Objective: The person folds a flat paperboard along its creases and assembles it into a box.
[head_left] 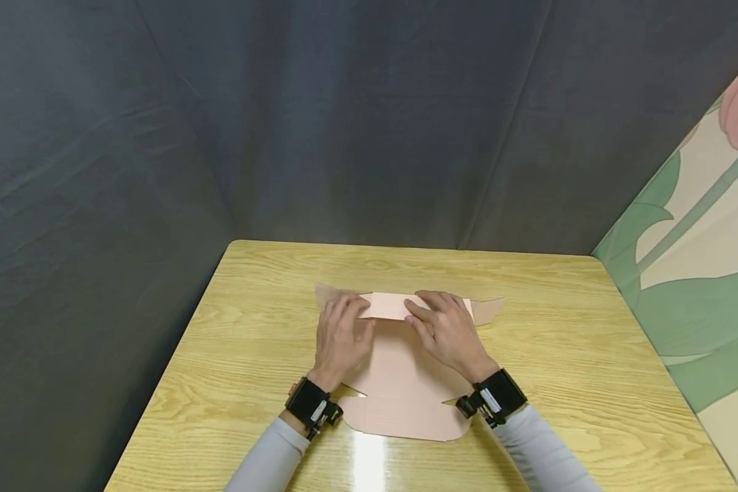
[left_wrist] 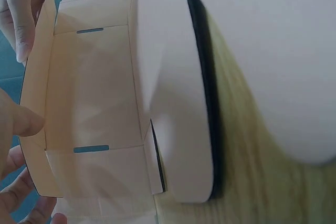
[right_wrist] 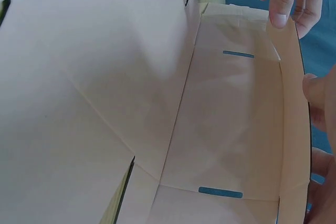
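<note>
A flat, pinkish-tan cardboard box blank (head_left: 400,369) lies on the table, its far panel standing upright and its narrow top flap (head_left: 386,306) bent over toward the person. With thumb and fingers on either side, the left hand (head_left: 341,338) pinches the left part of that flap. Further right, the right hand (head_left: 450,335) grips the same flap near its right end. Two narrow slots show in the raised panel (left_wrist: 89,87) in the left wrist view. In the right wrist view, a crease (right_wrist: 176,119) separates the raised panel from the base.
Beneath the cardboard is a wood-grain table (head_left: 234,383). Dark curtain (head_left: 369,123) hangs behind and to the left of it. At the right is a fabric with a tulip pattern (head_left: 707,273). Side flaps (head_left: 488,311) stick out past both hands.
</note>
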